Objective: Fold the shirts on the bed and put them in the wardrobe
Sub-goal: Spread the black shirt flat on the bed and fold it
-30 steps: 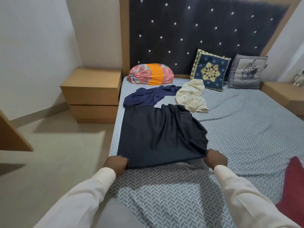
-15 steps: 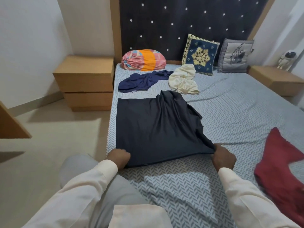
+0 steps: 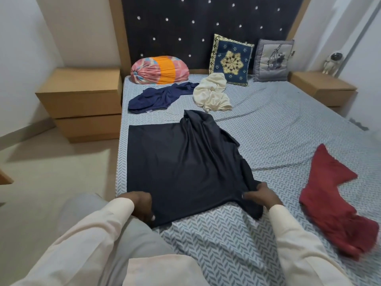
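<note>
A dark navy shirt (image 3: 181, 166) lies spread on the bed (image 3: 278, 129) along its left edge, bunched on its right side. My left hand (image 3: 140, 207) grips its near left corner. My right hand (image 3: 261, 195) pinches the near right edge, where a fold of cloth hangs below the hand. Farther up the bed lie a crumpled blue shirt (image 3: 158, 98) and a cream shirt (image 3: 212, 93). A red shirt (image 3: 334, 199) is spread at the right. No wardrobe is in view.
A bolster (image 3: 159, 70) and two cushions (image 3: 231, 58) (image 3: 272, 59) lean against the dark headboard. Wooden nightstands stand at the left (image 3: 80, 100) and right (image 3: 323, 87); a small astronaut figure (image 3: 333, 61) is on the right one. Bare floor (image 3: 51, 176) lies left of the bed.
Both hands have drawn the navy shirt's near edge toward me. The view has tilted down and right, so more of the red shirt shows.
</note>
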